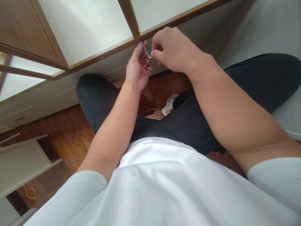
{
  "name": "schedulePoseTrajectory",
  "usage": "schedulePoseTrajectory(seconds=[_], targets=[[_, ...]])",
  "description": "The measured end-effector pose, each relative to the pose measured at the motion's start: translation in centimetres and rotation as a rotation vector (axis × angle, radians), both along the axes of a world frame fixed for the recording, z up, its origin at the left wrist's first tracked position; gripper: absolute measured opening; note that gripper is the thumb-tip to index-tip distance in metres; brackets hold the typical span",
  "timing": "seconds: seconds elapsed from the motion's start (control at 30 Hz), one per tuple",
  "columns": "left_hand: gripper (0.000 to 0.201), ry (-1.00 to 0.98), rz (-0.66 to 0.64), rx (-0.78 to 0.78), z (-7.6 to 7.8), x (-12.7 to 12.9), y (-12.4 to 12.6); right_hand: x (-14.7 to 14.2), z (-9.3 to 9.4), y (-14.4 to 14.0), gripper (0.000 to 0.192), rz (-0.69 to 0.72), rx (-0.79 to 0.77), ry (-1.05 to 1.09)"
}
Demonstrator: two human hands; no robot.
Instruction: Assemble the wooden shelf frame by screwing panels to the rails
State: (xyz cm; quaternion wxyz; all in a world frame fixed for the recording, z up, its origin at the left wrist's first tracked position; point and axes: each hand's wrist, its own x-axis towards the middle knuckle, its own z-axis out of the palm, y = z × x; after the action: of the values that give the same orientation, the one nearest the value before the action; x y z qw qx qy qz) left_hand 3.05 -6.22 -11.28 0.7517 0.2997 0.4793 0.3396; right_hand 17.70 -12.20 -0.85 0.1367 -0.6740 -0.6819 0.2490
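Observation:
A thin silver hex key [146, 51] with a bend at its lower end is between my hands, just below the wooden frame edge [127, 40]. My left hand [138, 69] is turned palm up, its thumb and curled fingers closed around the upper part of the key, close under the frame. From the right, my right hand [175, 50] pinches at the bend with thumb and forefinger. The key's upper tip, near the frame, is hidden by my left fingers.
The brown-edged cabinet with white panels [87, 25] spans the top. Under my crossed legs lies a wood floor [75, 131]. At lower left are pale furniture boards [25, 163] and a yellow cord [30, 193]. A white panel [263, 28] stands at right.

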Motion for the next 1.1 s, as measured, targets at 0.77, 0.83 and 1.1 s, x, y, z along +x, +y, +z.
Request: schedulePoseTrajectory(seconds=[0.77, 0.83, 1.1], targets=[[0.028, -0.011, -0.066, 0.048, -2.4, -0.5, 1.3, -0.8, -2.0, 0.3, 0.019, 0.036, -0.058, 0.07], [0.027, 0.006, -0.056, 0.045, -2.1, -0.4, 1.2, -0.9, -2.0, 0.3, 0.02, 0.037, -0.052, 0.067], [0.025, 0.048, -0.046, 0.044, -1.4, -0.3, 0.6, -0.6, -2.0, 0.3, 0.019, 0.038, -0.045, 0.052]])
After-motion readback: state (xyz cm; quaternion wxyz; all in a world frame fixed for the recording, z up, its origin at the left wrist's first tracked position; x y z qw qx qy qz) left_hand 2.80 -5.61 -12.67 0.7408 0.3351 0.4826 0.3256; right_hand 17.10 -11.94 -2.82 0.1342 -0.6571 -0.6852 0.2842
